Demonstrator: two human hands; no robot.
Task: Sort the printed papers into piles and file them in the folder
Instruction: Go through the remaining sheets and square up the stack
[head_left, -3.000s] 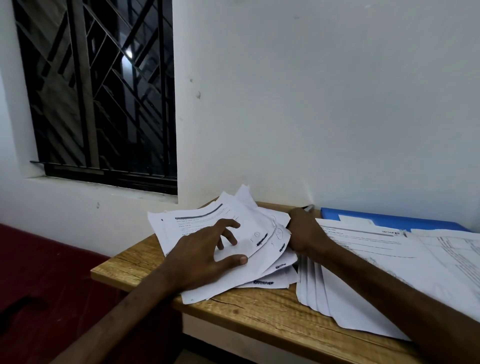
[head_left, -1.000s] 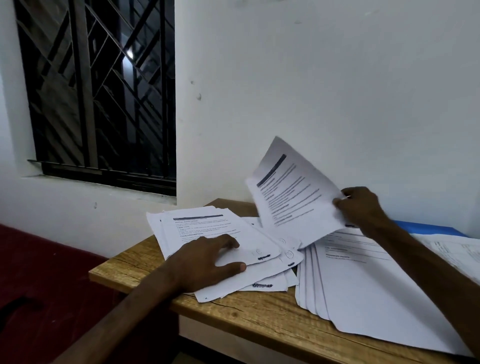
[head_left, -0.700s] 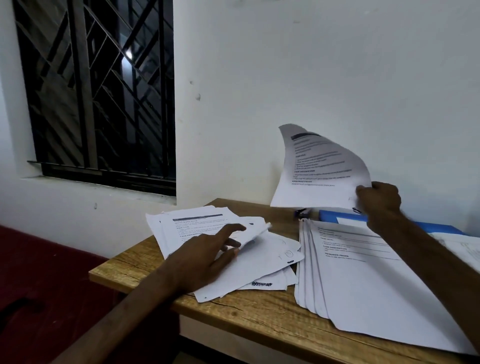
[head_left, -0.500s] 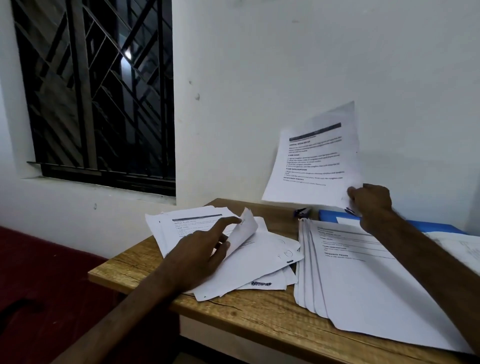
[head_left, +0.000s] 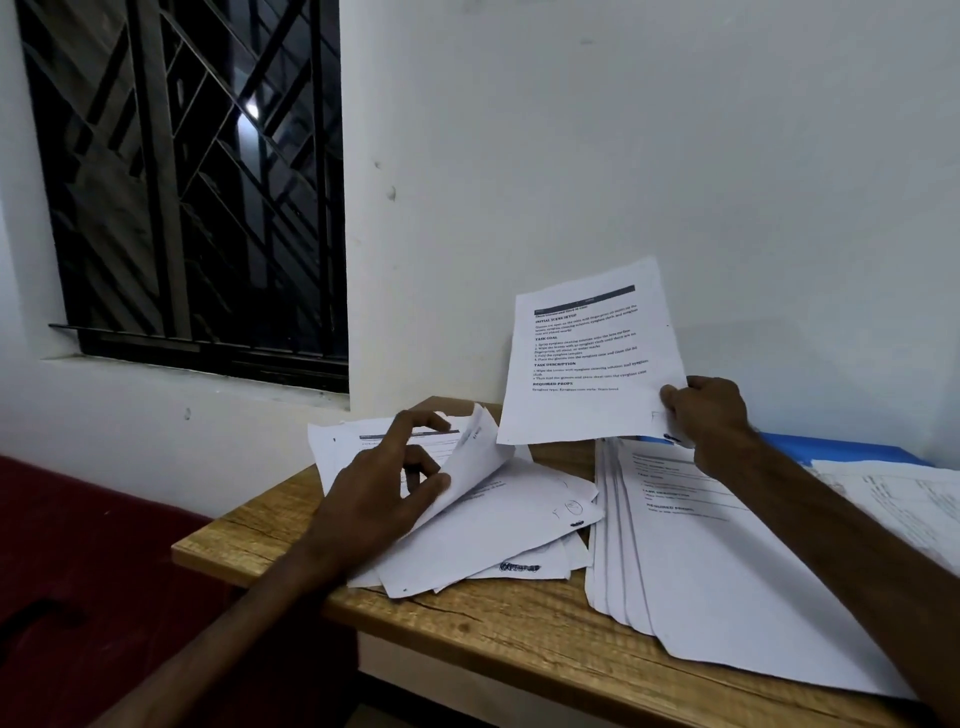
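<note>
My right hand (head_left: 709, 415) pinches the lower right corner of a printed sheet (head_left: 587, 358) and holds it upright above the table, text facing me. Under that hand lies a fanned pile of printed papers (head_left: 691, 561). My left hand (head_left: 384, 488) rests on a loose heap of papers (head_left: 498, 519) at the table's left end and pinches up the corner of the top sheet (head_left: 475, 457), which curls upward. A blue folder (head_left: 831, 447) lies at the back by the wall, mostly covered by papers.
The wooden table (head_left: 493, 623) stands against a white wall. More printed sheets (head_left: 904, 499) lie at the far right. A barred dark window (head_left: 192, 182) is at the left. A red floor lies below the table's left edge.
My right hand lifted one sheet off the left heap and swung it to the right, upright over the fanned pile. My left hand's fingers have peeled up the corner of the heap's top sheet.
</note>
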